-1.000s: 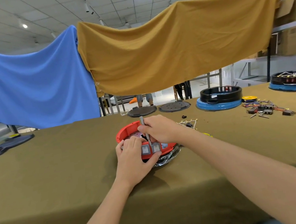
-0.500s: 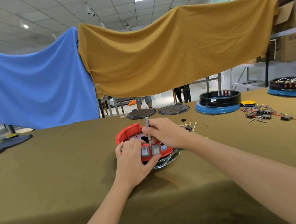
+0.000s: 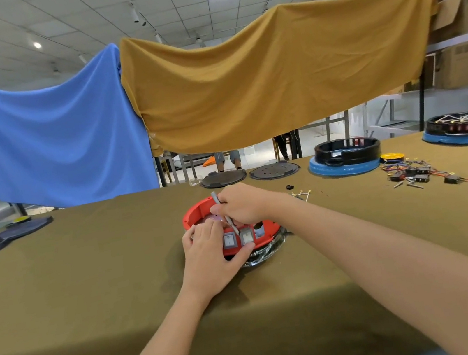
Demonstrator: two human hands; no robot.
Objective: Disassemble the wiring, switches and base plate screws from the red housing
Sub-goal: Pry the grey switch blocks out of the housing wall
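The red housing (image 3: pixel 198 210) sits mid-tabletop (image 3: pixel 89 277), its near wall with two grey switches (image 3: pixel 238 239) grasped by the left hand (image 3: pixel 211 256), while the right hand (image 3: pixel 244 203) grips a slim grey tool (image 3: pixel 221 207) angled down toward the switches.

The table (image 3: pixel 91 292) is covered with an olive cloth. Two dark round plates (image 3: pixel 222 178) (image 3: pixel 274 170) lie at its far edge. Two black rings on blue bases (image 3: pixel 344 156) (image 3: pixel 467 128) stand toward the far right corner, with a yellow disc (image 3: pixel 392 157) between them. A blue cloth (image 3: pixel 37 141) and a mustard cloth (image 3: pixel 271 73) hang behind the table. Dark flat parts (image 3: pixel 6 236) lie at the far left edge.
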